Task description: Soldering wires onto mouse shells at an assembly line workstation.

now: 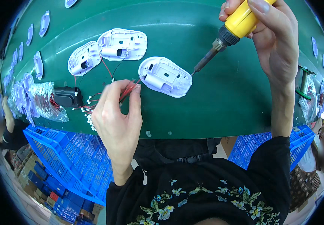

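In my right hand point(278, 47) is a yellow-handled soldering iron point(241, 23), its metal tip pointing down-left beside the right end of a white oval plastic shell point(164, 77). I cannot tell whether the tip touches the shell. My left hand point(119, 114) pinches a bunch of red and black wires point(127, 90) at the shell's left end. Below and left of that hand lie white wire connectors point(90, 119). Two more white shells point(122, 45) point(84, 58) rest farther back, each with a red and a black wire attached.
On the green table point(214, 112), a plastic bag of wires point(49, 101) lies by a black case point(69, 96) and piled shells point(23, 93). A solder spool point(304, 82) stands at right. Blue crates point(72, 157) point(250, 150) sit below the front edge. Other people are at both sides.
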A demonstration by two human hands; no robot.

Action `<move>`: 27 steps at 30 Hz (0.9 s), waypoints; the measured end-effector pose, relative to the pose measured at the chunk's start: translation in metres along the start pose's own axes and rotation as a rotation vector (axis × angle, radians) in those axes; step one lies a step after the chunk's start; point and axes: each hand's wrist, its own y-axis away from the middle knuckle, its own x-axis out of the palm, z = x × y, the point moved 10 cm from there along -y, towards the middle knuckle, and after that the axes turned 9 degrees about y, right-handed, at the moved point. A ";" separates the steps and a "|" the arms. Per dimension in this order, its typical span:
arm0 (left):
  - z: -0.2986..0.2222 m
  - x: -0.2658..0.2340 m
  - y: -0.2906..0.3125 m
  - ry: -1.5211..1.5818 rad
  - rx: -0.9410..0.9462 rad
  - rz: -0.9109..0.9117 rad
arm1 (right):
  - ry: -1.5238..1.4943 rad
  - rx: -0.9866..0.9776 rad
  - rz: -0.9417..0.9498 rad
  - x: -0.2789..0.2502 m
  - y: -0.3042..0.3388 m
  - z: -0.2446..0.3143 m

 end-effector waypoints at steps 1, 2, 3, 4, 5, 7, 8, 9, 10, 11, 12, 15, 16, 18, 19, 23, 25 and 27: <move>0.004 0.005 0.000 0.027 -0.123 0.074 | 0.019 -0.007 -0.004 -0.001 0.001 0.000; 0.001 0.006 -0.001 0.030 -0.122 0.077 | 0.022 -0.005 -0.006 -0.002 0.001 0.000; 0.005 0.010 -0.001 0.076 -0.184 0.099 | -0.001 -0.014 0.017 -0.001 0.001 0.002; 0.009 0.011 0.000 0.118 -0.246 0.115 | -0.030 -0.026 0.043 0.001 0.001 0.005; 0.011 0.012 0.002 0.117 -0.247 0.113 | -0.032 -0.027 0.044 0.001 0.001 0.004; 0.025 0.005 0.007 0.374 -0.304 -0.022 | -0.052 -0.030 0.045 0.002 0.001 0.001; 0.024 0.004 0.007 0.375 -0.304 -0.023 | -0.051 -0.030 0.046 0.001 0.001 0.004; 0.019 0.001 0.006 0.296 -0.278 -0.041 | -0.026 -0.003 0.060 0.003 0.001 0.007; 0.016 0.000 0.005 0.215 -0.253 -0.055 | -0.001 0.029 0.072 0.003 0.000 0.004; 0.016 0.002 0.005 0.215 -0.255 -0.054 | -0.002 0.031 0.072 0.004 0.001 0.000; 0.020 0.004 0.007 0.256 -0.299 -0.065 | 0.034 0.023 0.040 0.003 0.001 -0.003; 0.022 -0.005 0.011 0.337 -0.330 -0.100 | 0.088 0.053 -0.052 0.005 0.003 0.000; 0.021 -0.015 0.011 0.369 -0.321 -0.135 | 0.099 0.089 -0.104 0.004 0.004 -0.001; 0.021 -0.029 0.010 0.362 -0.360 -0.180 | 0.085 0.071 -0.047 0.001 0.003 -0.004; 0.017 -0.032 0.005 0.334 -0.340 -0.170 | 0.073 0.049 0.012 0.003 0.002 -0.004; 0.028 -0.007 -0.018 0.275 -0.360 0.109 | 0.001 0.033 0.048 0.001 0.001 -0.001; 0.040 0.007 -0.027 0.272 -0.373 0.208 | 0.009 0.042 0.051 -0.001 0.001 0.000; 0.049 0.021 -0.031 0.260 -0.403 0.386 | 0.047 0.033 0.024 -0.001 0.002 0.001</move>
